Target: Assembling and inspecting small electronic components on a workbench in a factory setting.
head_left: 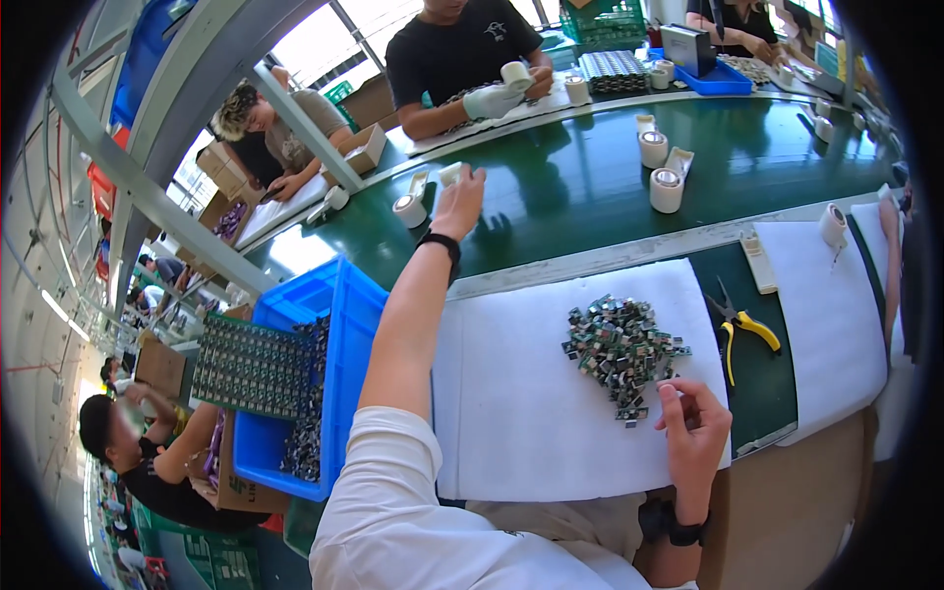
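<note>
My left hand [459, 206] is stretched out over the green belt [551, 202], its fingers closed on a small white cylindrical part [450, 174] that they partly hide. Just beyond the near edge of a heap of small green circuit boards [618, 344], my right hand [696, 433] hovers over the white foam sheet [521, 393]. Its thumb and forefinger are pinched together at the heap's edge; whatever is between them is too small to name. Close to my left hand, a white cylindrical housing with a flat arm [410, 209] stands on the belt.
Left of the foam sheet stands a blue bin [334, 393] holding small boards and an uncut board panel [251, 359]. Yellow-handled pliers [742, 320] lie at the right beside a white strip-shaped part [757, 264]. More white housings [666, 190] ride the belt; a gloved co-worker [462, 59] works across it.
</note>
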The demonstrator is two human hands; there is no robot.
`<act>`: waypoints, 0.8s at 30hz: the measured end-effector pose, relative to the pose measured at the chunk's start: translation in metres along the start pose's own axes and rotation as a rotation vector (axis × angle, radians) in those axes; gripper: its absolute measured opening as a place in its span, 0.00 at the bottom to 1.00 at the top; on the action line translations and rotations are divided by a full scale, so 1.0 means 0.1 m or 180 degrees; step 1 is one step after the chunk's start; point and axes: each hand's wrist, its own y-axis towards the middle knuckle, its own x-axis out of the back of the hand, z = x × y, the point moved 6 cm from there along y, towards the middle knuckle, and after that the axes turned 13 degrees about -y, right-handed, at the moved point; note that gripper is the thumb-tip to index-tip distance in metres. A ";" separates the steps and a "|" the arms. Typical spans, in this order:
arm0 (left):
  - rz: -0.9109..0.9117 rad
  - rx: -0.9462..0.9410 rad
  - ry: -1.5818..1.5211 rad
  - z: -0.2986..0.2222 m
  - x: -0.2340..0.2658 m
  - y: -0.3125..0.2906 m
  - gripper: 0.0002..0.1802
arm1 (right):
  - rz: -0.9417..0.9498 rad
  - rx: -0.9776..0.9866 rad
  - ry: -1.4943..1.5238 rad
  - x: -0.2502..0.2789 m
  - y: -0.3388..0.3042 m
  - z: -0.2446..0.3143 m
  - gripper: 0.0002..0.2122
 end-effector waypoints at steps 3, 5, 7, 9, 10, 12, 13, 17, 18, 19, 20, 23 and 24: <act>0.1048 -0.0485 0.1194 -0.13 -0.04 -0.12 0.12 | 0.0041 0.0000 0.0025 0.03 0.02 0.01 0.08; 0.0738 -0.0693 0.1216 -0.09 0.03 -0.04 0.13 | 0.0099 0.0020 0.0042 0.02 0.03 0.02 0.08; 0.0091 -0.1136 0.1263 -0.14 0.16 0.04 0.16 | 0.0098 0.0001 0.0026 0.01 0.04 0.01 0.08; -0.0170 -0.0484 0.0976 -0.12 0.40 0.11 0.17 | 0.0027 -0.0031 0.0020 0.01 0.06 0.00 0.08; -0.0439 0.0155 0.0694 -0.04 0.54 0.13 0.19 | 0.0016 -0.0049 0.0016 0.01 0.06 -0.01 0.08; -0.1159 0.0650 0.0787 0.63 0.60 0.05 0.27 | 0.0029 0.0004 0.0006 -0.01 0.06 0.02 0.08; -0.1010 0.1261 0.0783 0.87 0.58 -0.04 0.30 | 0.0013 0.0016 -0.0007 0.00 0.08 0.02 0.08; -0.0291 0.2637 0.0253 1.55 0.40 -0.43 0.39 | 0.0075 0.0015 0.0009 0.00 0.06 -0.01 0.08; 0.0123 0.2839 -0.0116 1.76 0.31 -0.52 0.40 | 0.0026 0.0013 0.0035 0.01 0.05 0.00 0.08; 0.0047 0.2758 -0.0169 1.79 0.31 -0.61 0.39 | 0.0036 0.0027 0.0055 0.00 0.05 0.02 0.08; 0.0007 0.2649 -0.0233 1.72 0.28 -0.64 0.38 | 0.0018 0.0006 0.0073 0.01 0.05 0.01 0.08; -0.1083 0.2976 -0.0171 1.74 0.44 -0.62 0.32 | -0.0052 -0.0066 0.0140 0.04 0.05 -0.03 0.08; -0.1924 0.3011 -0.0207 1.82 0.55 -0.69 0.30 | -0.0012 -0.0044 0.0183 0.03 0.07 0.00 0.08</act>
